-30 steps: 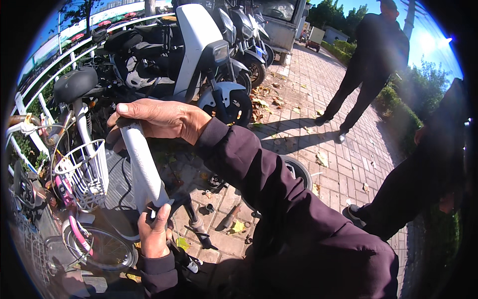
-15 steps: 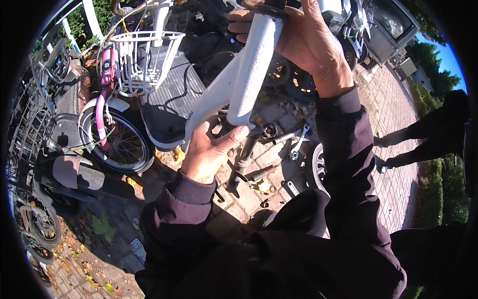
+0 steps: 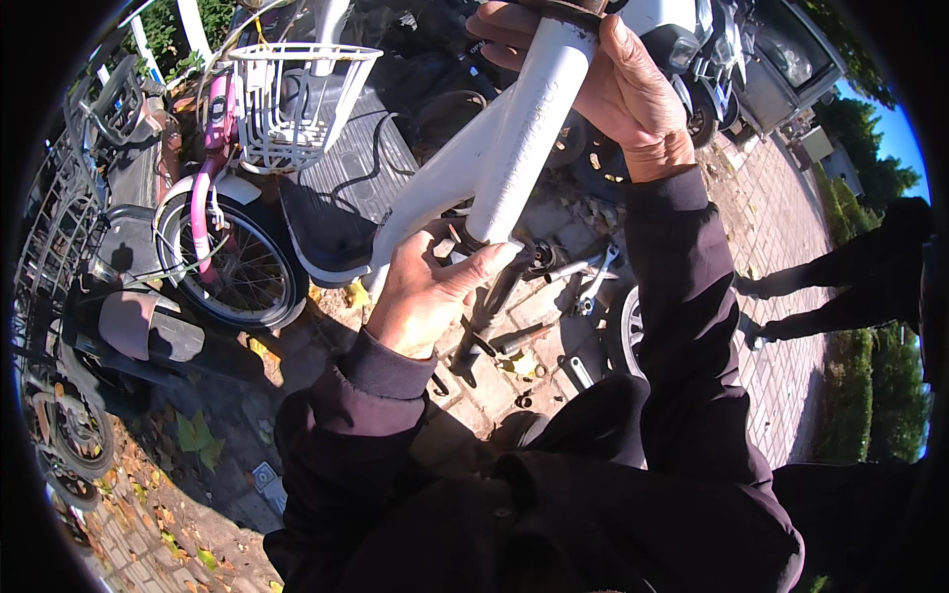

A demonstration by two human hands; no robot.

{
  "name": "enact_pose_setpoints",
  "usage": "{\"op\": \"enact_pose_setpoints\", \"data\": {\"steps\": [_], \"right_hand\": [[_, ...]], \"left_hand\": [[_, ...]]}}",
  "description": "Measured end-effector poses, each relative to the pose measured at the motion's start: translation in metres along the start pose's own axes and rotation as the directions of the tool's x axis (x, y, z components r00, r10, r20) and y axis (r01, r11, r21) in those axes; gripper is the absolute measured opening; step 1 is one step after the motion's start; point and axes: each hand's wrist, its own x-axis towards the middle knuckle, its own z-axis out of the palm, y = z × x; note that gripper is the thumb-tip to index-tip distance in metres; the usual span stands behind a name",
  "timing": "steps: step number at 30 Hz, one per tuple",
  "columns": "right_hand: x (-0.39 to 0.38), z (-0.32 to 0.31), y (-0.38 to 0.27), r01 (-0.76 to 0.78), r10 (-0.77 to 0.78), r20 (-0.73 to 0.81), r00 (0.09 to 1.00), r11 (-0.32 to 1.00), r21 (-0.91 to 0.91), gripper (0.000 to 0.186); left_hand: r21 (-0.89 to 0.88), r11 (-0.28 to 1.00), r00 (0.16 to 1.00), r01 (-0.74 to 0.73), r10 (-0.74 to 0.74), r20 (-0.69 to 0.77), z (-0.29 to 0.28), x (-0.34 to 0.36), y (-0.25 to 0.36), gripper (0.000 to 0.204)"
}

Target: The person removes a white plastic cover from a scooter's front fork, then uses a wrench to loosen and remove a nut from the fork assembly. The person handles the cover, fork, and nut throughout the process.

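Observation:
A white bicycle frame [image 3: 529, 128] is held slanting between my hands, its thick head tube leaning up to the right. My left hand [image 3: 425, 282] grips its lower end, with the thumb laid across the tube's bottom rim and the fingers mostly hidden behind it. Around the upper end is my right hand [image 3: 633, 109], thumb on one side and fingertips showing on the other. A dark ring [image 3: 571, 12] sits at that top end, partly cut off by the picture's edge. Beneath the tube, a dark metal rod-like part [image 3: 494, 301] lies on the paving.
A wrench [image 3: 599, 277] and several small parts lie on the bricks by a small wheel [image 3: 631, 331]. To the left stand a pink bicycle [image 3: 203, 212] with a white basket [image 3: 301, 109] and a scooter's black footboard [image 3: 346, 163]. Another person's legs [image 3: 820, 296] are at the right.
The tube's upper end has shifted right and tilts a little more. My left hand has moved slightly right with the lower end; both hands keep their hold.

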Motion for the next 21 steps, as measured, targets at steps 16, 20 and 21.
{"op": "enact_pose_setpoints", "data": {"steps": [16, 20, 21], "right_hand": [[0.016, -0.018, 0.004, -0.03, 0.031, 0.071, 0.997, 0.999, -0.015, 0.063], [0.014, 0.008, 0.003, -0.004, -0.026, -0.182, 0.983, 0.987, -0.162, 0.053], [0.008, 0.017, 0.0, -0.062, -0.093, -0.353, 0.931, 0.914, -0.402, 0.052]], "left_hand": [[0.105, 0.99, 0.996, -0.094, 0.095, -0.001, 0.001, 0.0, -0.003, 0.046], [0.111, 0.992, 0.997, -0.065, 0.068, -0.027, 0.001, 0.001, -0.001, 0.047], [0.147, 0.987, 0.998, -0.063, 0.066, -0.014, 0.001, 0.002, -0.001, 0.048]]}}
